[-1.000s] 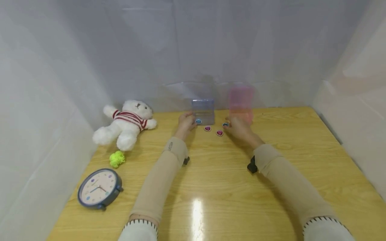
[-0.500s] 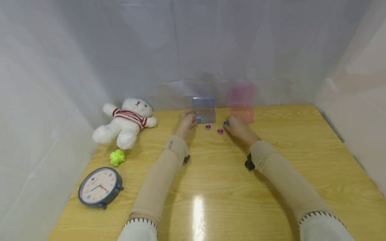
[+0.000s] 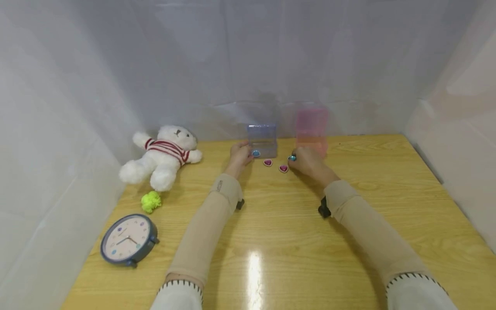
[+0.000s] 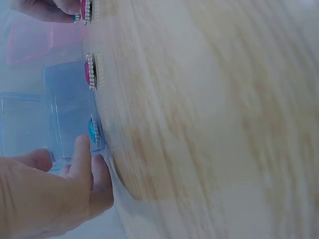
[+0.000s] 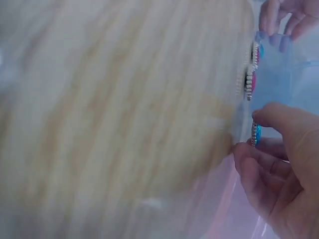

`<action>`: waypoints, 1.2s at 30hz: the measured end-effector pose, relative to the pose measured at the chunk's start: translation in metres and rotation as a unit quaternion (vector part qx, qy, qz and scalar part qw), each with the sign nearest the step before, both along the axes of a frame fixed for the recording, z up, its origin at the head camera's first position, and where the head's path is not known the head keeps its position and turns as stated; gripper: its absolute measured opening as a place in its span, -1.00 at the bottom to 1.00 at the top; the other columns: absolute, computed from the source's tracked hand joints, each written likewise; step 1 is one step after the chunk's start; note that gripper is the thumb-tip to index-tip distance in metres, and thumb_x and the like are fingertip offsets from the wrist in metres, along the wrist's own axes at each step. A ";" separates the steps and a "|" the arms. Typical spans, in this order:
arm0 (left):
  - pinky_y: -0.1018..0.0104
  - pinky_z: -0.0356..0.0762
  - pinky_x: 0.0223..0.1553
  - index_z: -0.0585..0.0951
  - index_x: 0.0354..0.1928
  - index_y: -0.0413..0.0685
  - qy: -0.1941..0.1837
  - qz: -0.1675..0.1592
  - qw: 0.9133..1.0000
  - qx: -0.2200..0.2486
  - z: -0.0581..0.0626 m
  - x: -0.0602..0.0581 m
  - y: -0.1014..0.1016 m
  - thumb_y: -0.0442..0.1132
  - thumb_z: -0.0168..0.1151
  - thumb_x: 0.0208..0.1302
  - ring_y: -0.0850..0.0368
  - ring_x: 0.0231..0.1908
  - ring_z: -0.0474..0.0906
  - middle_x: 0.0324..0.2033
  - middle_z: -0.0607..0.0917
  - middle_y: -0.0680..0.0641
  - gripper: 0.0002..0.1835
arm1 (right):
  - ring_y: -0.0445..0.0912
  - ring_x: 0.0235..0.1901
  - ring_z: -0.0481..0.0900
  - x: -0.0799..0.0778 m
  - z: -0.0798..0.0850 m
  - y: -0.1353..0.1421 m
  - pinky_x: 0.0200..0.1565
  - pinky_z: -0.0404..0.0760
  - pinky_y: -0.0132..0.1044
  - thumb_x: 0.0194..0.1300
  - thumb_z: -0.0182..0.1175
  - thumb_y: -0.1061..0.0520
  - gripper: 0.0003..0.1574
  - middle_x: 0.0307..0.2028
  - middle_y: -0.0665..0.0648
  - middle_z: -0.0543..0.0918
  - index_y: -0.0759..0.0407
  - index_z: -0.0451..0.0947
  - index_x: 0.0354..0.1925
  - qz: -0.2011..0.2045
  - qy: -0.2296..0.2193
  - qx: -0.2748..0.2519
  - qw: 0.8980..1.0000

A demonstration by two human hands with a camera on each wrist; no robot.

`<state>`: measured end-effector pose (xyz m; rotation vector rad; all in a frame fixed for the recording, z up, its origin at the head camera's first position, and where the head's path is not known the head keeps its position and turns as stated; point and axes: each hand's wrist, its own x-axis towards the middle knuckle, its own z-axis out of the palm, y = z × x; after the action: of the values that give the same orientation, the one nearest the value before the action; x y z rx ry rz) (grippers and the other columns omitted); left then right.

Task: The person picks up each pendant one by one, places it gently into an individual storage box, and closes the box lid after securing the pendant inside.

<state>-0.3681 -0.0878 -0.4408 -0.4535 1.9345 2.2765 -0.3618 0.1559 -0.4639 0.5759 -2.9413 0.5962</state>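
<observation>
In the head view my left hand rests at the left side of a clear blue box standing with its lid up. One fingertip in the left wrist view reaches beside a blue gem with a beaded silver rim, at the box's front. My right hand pinches another blue gem between thumb and fingers, in front of an open clear pink box. Two heart-shaped pink gems lie on the table between the hands.
A white teddy bear in a striped sweater lies at the back left. Near it are a fuzzy yellow-green ball and a round blue-rimmed clock. Pale sheeting hangs behind the wooden table.
The right fingers have tilted the blue gem up from the table, so its face shows more brightly. My left hand stays in place by the blue box.
</observation>
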 end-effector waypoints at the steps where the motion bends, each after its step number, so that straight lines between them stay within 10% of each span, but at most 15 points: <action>1: 0.07 0.54 0.46 0.29 0.56 -0.26 -0.001 0.000 1.000 0.000 0.000 0.000 0.000 -0.48 0.00 0.50 -0.11 0.19 0.49 0.49 0.41 -0.31 -0.40 | -0.10 -0.53 0.27 0.000 0.000 0.001 -0.46 0.28 -0.28 0.28 0.21 0.15 -0.67 -0.58 0.02 0.37 0.11 0.40 -0.61 0.001 0.003 -0.006 1.000; 18: 0.00 0.52 0.49 0.31 0.54 -0.32 0.006 0.003 1.000 -0.015 0.000 -0.001 0.003 -0.46 -0.02 0.53 -0.27 0.45 0.44 0.51 0.38 -0.36 -0.43 | 0.11 -0.33 0.73 0.007 0.019 -0.002 -0.24 0.79 -0.04 0.34 0.26 0.19 -0.68 -0.27 0.35 0.79 0.43 0.71 -0.06 0.023 0.087 -0.090 0.992; 36: -0.01 0.46 0.54 0.30 0.55 -0.27 0.008 -0.011 1.000 -0.015 -0.003 -0.002 0.000 -0.46 -0.01 0.53 -0.24 0.52 0.35 0.57 0.29 -0.31 -0.42 | 0.25 0.21 0.69 -0.001 0.011 -0.015 0.26 0.71 0.10 0.51 0.09 0.28 -0.56 0.19 0.38 0.72 0.41 0.56 0.27 0.020 -0.002 -0.038 0.999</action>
<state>-0.3697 -0.0883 -0.4433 -0.4163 1.9742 2.2482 -0.3627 0.1404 -0.4531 0.6278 -2.9026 0.7123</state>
